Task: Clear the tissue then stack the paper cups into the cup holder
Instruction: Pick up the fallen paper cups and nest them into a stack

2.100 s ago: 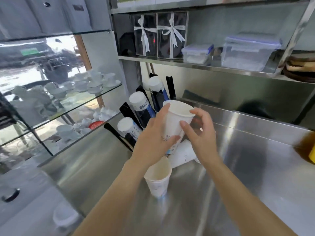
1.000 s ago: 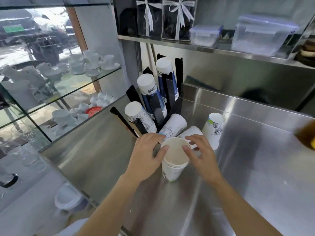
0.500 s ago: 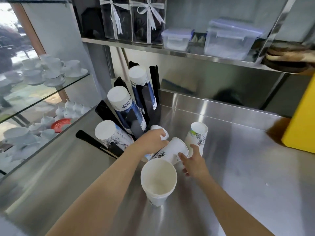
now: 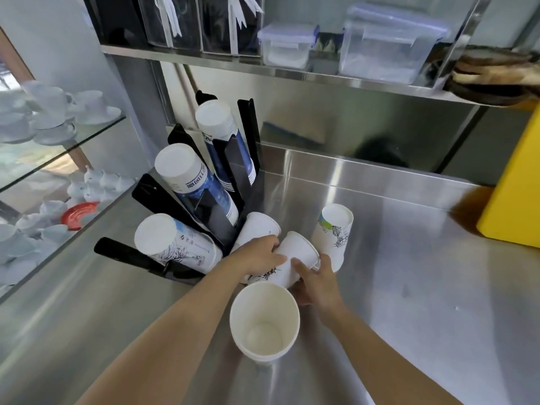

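Observation:
A white paper cup lies on its side on the steel counter, base pointing away from me. My left hand grips its left flank and my right hand holds its near right side. A stacked pair of cups stands upright and open just in front of my hands. Another cup stands upside down to the right. A further cup leans behind my left hand. The black cup holder at the left carries three slanted stacks of cups. No tissue is visible.
A yellow box stands at the right edge of the steel counter. A steel shelf above holds clear plastic containers and ribboned boxes. Glass shelves with white crockery line the left side.
Both hands set one cup into the other on the counter, let the stack go, and reached forward. They now hold the cup lying on its side. The view has tilted down and shifted right.

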